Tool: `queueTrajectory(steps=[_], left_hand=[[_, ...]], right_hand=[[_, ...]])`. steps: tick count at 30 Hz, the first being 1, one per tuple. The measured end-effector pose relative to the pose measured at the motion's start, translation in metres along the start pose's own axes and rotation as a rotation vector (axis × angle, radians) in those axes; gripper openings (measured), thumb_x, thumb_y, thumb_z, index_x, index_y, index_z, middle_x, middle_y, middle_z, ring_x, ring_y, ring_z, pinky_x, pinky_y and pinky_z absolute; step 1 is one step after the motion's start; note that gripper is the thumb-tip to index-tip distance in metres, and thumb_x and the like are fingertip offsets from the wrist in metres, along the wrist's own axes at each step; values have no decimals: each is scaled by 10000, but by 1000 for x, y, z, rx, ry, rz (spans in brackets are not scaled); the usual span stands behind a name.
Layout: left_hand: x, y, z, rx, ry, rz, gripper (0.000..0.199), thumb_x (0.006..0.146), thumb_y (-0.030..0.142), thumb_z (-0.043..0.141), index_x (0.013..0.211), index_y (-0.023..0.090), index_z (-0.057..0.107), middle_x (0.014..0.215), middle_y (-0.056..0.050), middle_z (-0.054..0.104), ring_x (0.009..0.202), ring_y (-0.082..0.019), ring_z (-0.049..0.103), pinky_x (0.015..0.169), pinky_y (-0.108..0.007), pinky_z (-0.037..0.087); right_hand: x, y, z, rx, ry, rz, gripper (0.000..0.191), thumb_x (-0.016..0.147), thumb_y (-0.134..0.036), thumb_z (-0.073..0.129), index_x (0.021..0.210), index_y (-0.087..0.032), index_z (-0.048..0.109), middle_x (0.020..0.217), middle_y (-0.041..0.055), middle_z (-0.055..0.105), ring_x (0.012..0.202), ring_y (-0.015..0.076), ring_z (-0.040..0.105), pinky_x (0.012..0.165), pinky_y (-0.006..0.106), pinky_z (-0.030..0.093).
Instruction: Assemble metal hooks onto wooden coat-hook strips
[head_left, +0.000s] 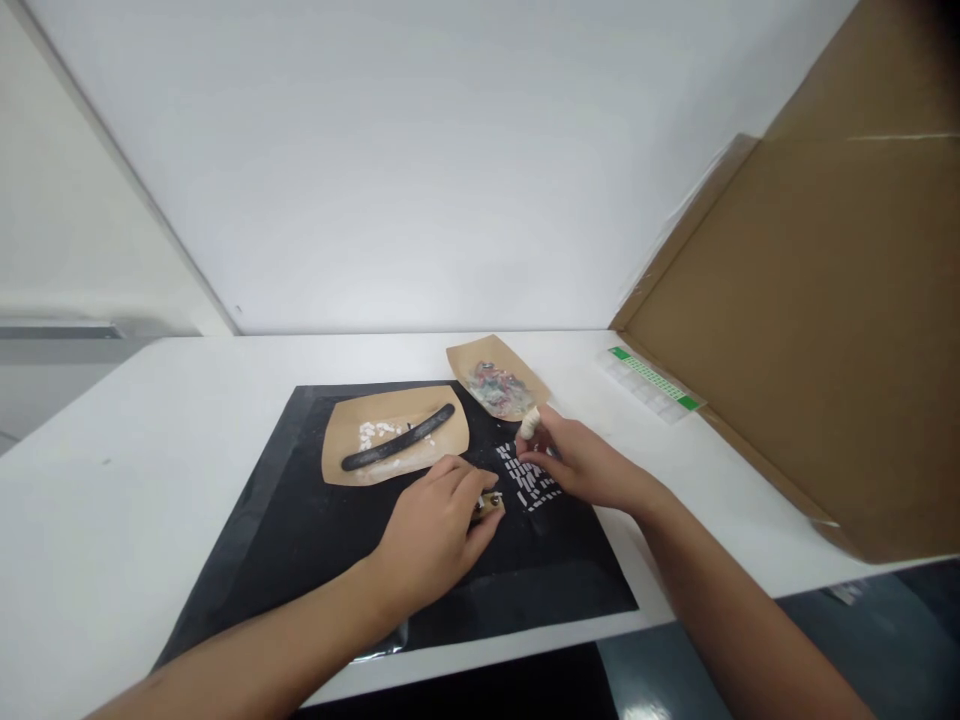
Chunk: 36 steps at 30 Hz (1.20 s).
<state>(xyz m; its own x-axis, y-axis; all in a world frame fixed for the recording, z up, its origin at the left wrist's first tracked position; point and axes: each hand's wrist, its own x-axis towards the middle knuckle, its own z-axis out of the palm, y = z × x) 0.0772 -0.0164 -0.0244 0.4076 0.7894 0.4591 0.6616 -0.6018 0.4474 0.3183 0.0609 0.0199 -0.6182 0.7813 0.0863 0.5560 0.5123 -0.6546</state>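
Note:
My left hand (442, 520) is closed on a small tan block (490, 503) with dark and light spots, just above the black mat (315, 560). My right hand (574, 455) is closed to the right of it, over small white strips (523, 478) laid in rows on the mat. A pale wrapping (529, 423) covers one of its fingertips; whether its fingers pinch anything is too small to tell. Behind my left hand, a brown paper tray (341, 430) holds white bits (367, 432) and a long, dark, curved stick (397, 440).
A second brown paper tray (469, 355) with a multicoloured pile stands behind my right hand. At the right, a clear case with green labels (652, 380) lies on the white table (82, 480) beside a large cardboard sheet (832, 330). A white wall rises behind.

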Motion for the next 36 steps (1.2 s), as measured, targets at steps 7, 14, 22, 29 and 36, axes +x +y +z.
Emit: queueTrajectory(steps=[7, 14, 22, 29, 36], left_hand=[[1, 4, 2, 39, -6, -35, 114, 968, 237, 667, 1076, 201, 680, 915, -49, 724, 927, -243, 670, 764, -364, 579], [7, 15, 5, 176, 68, 57, 146, 993, 274, 636, 885, 185, 676, 834, -60, 687, 926, -260, 596, 817, -398, 556], [9, 13, 12, 440, 166, 155, 243, 983, 247, 661, 748, 186, 644, 750, -59, 632, 847, -242, 552, 807, -400, 544], [9, 13, 12, 392, 171, 172, 233, 996, 205, 633, 766, 187, 669, 724, -46, 642, 801, -220, 553, 821, -395, 546], [8, 14, 12, 298, 193, 151, 202, 964, 173, 660, 764, 194, 672, 701, -31, 654, 796, -223, 541, 798, -377, 543]], right_hand=[[-2, -13, 6, 126, -96, -70, 138, 1002, -196, 621, 1075, -244, 514, 994, 17, 721, 867, 180, 670, 795, 319, 518], [-1, -6, 7, 99, -52, -55, 154, 1003, -176, 614, 1072, -240, 493, 993, 17, 713, 860, 171, 658, 790, 301, 501], [-1, -2, 9, 123, -59, -20, 180, 982, -169, 644, 1051, -237, 493, 977, 14, 717, 865, 177, 675, 785, 307, 511], [-1, -1, 10, 148, -53, -19, 183, 976, -169, 649, 1052, -237, 497, 971, 17, 718, 862, 179, 677, 786, 313, 520], [0, 0, 11, 106, -75, -36, 208, 962, -146, 641, 1067, -235, 485, 966, 16, 723, 861, 182, 685, 781, 315, 515]])
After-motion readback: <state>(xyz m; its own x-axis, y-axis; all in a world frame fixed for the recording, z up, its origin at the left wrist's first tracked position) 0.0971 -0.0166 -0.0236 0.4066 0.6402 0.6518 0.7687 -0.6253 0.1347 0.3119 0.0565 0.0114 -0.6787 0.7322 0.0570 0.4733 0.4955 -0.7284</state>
